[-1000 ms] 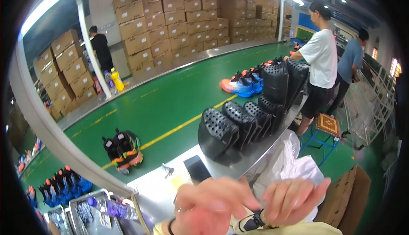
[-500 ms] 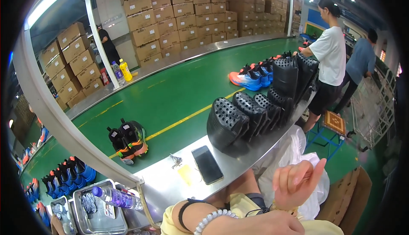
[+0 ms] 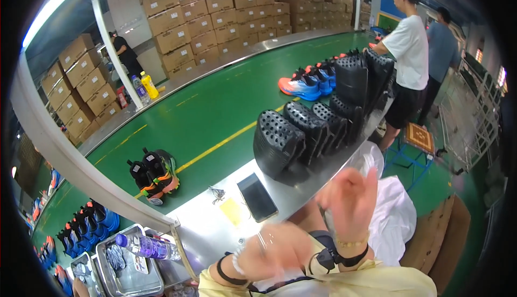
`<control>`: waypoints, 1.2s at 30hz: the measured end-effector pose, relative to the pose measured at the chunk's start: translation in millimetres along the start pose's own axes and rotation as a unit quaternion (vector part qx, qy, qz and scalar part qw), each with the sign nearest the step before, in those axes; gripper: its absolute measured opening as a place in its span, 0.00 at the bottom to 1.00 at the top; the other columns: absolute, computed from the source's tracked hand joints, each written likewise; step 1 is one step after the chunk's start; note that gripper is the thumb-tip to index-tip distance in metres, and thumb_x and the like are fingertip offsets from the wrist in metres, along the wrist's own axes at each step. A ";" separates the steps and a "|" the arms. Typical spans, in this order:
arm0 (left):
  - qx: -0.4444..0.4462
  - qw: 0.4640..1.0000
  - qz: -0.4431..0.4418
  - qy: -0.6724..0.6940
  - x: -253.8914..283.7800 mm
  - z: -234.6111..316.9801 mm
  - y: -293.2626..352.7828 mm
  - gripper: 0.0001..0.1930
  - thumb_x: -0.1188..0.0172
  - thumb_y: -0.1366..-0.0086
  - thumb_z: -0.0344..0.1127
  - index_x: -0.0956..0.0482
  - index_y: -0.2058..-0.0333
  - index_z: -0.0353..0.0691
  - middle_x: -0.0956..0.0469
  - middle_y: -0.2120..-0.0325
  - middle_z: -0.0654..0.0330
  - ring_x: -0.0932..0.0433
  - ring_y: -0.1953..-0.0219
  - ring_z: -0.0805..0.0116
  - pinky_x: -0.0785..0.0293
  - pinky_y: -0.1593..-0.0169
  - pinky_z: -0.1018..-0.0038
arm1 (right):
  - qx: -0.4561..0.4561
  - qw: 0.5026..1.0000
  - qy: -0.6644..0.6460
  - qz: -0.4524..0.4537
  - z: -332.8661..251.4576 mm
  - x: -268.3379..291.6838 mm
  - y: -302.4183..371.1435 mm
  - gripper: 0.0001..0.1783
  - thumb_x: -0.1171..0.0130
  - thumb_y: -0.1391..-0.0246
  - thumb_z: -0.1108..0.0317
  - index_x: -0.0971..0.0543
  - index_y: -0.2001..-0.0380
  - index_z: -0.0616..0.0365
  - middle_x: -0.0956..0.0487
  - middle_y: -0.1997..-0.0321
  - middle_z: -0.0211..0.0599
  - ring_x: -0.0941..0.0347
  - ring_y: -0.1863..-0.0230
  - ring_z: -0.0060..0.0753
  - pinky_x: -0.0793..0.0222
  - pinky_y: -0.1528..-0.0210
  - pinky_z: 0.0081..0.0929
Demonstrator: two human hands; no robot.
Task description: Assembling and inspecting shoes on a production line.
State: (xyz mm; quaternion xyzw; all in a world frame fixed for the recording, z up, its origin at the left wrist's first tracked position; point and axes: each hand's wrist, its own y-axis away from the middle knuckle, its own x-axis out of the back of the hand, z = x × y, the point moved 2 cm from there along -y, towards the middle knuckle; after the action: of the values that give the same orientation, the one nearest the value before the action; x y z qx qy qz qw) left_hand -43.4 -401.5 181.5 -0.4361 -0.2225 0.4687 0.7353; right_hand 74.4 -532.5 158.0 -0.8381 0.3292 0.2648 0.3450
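Note:
My left hand (image 3: 277, 251), with a pale beaded bracelet and a black band at the wrist, is in front of my body by the metal ledge's near edge. Motion smears its fingers, and a thin bright streak lies across them. To its right my right hand (image 3: 353, 203) is raised, also blurred, with a yellowish bracelet and a dark wristwatch at its wrist. I make out no object in either hand. Closest to them on the metal ledge (image 3: 202, 238) lie a dark-screened phone (image 3: 257, 197), a yellow paper slip (image 3: 231, 211) and a small metallic bunch (image 3: 217, 193).
Black perforated shoe-shaped covers (image 3: 277, 141) line the ledge. A pair of black-and-orange sneakers (image 3: 153, 176) and blue-orange sneakers (image 3: 301, 86) rest on the green belt (image 3: 215, 108). A purple-capped bottle (image 3: 148, 247) lies over a metal tray (image 3: 159, 283). A person (image 3: 406, 49) stands at right.
My forearms have uncrossed. The left hand has moved left, out from below the right one; the right hand has risen and shifted slightly left. The view has shifted a little.

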 end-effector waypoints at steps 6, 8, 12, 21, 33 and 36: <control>0.094 0.875 0.448 -0.157 45.2 -10.3 2.3 0.10 0.53 0.29 0.36 0.31 0.66 0.35 0.28 0.72 0.56 0.26 0.68 0.65 0.27 0.63 0.71 | -0.097 0.966 -0.218 -0.104 16.4 -30.3 -9.4 0.54 0.78 0.41 0.27 0.52 0.31 0.68 0.50 0.28 0.56 0.56 0.26 0.49 0.65 0.26 0.44; 0.087 0.870 0.403 -0.270 52.5 -11.3 4.2 0.14 0.49 0.33 0.32 0.30 0.52 0.31 0.25 0.56 0.50 0.25 0.51 0.59 0.25 0.49 0.63 | -0.116 0.960 -0.210 -0.147 19.2 -33.2 -7.1 0.57 0.79 0.43 0.24 0.60 0.30 0.66 0.60 0.24 0.52 0.67 0.23 0.46 0.74 0.25 0.43; 0.046 0.891 0.312 -0.326 54.2 -8.1 -3.5 0.22 0.47 0.35 0.29 0.34 0.43 0.31 0.34 0.41 0.42 0.36 0.37 0.49 0.39 0.36 0.56 | -0.110 0.960 -0.205 -0.154 26.5 -34.6 -6.9 0.58 0.81 0.44 0.23 0.59 0.30 0.66 0.59 0.24 0.53 0.67 0.23 0.46 0.74 0.25 0.42; 0.059 0.839 0.244 -0.483 78.8 -16.6 5.9 0.33 0.30 0.49 0.33 0.34 0.45 0.32 0.30 0.45 0.44 0.31 0.43 0.50 0.36 0.41 0.58 | -0.109 0.963 -0.131 -0.207 47.0 -33.7 -18.8 0.63 0.80 0.49 0.18 0.59 0.30 0.66 0.58 0.25 0.57 0.67 0.23 0.45 0.72 0.26 0.42; 0.114 0.851 0.361 -0.364 82.7 -9.0 22.4 0.03 0.42 0.39 0.25 0.23 0.69 0.30 0.22 0.79 0.59 0.27 0.78 0.78 0.32 0.73 0.82 | -0.226 0.945 -0.014 -0.236 71.6 -25.7 -22.2 0.67 0.70 0.51 0.17 0.56 0.31 0.72 0.54 0.26 0.56 0.57 0.25 0.48 0.63 0.26 0.44; 0.120 0.838 0.392 -0.360 83.5 -8.0 20.0 0.16 0.52 0.30 0.35 0.26 0.75 0.33 0.26 0.83 0.60 0.31 0.81 0.77 0.35 0.75 0.81 | -0.228 0.936 -0.012 -0.268 75.0 -29.1 -23.5 0.66 0.67 0.51 0.18 0.56 0.31 0.72 0.54 0.26 0.56 0.57 0.25 0.48 0.65 0.26 0.44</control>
State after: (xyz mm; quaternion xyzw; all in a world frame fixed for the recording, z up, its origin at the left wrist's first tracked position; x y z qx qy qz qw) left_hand -8.9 -327.6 153.5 -0.1959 -0.2238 0.8646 0.4049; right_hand 56.7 -452.5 140.4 -0.9482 0.0194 0.2406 0.2063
